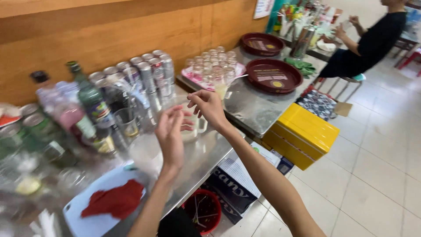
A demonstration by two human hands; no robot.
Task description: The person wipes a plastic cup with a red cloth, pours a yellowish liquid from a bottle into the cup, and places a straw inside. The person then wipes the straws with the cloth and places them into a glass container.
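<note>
Two hands, head view: both were raised over the steel counter (206, 153).
Left hand (171, 136): fingers spread, holding nothing — just beside the clear glass (193, 127).
Right hand (208, 105): fingertips pinched loosely above the glass; nearer, reaching from the right.
Glass: upright — between both hands.

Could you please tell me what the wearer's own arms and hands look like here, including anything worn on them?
Both forearms are bare, with no sleeves in view. The left hand and right hand wear no gloves, and no rings, watch or bracelet can be made out. The arms look slim; motion blur hides finer details such as the nails.
</note>
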